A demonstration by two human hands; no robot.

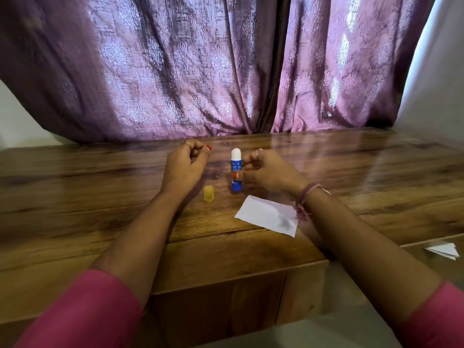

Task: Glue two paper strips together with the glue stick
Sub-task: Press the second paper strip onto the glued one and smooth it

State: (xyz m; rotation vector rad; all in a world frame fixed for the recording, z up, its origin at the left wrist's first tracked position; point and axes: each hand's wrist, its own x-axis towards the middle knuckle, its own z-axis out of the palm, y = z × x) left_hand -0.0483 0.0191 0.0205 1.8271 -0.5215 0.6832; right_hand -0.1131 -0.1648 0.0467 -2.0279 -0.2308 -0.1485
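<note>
A blue glue stick [236,167] stands upright on the wooden table [100,202] with its white glue exposed at the top. My right hand [268,172] grips its lower body with thumb and fingers. The yellow cap [209,193] stands on the table just left of the stick. My left hand [187,165] hovers to the left of the stick, fingers loosely curled, holding nothing I can see. A white paper piece [267,216] lies flat in front of the stick, partly under my right wrist.
Purple patterned curtains [200,71] hang right behind the table's far edge. More white paper pieces [444,250] lie at the far right on a lower surface. The table's front edge [238,277] runs across near my forearms.
</note>
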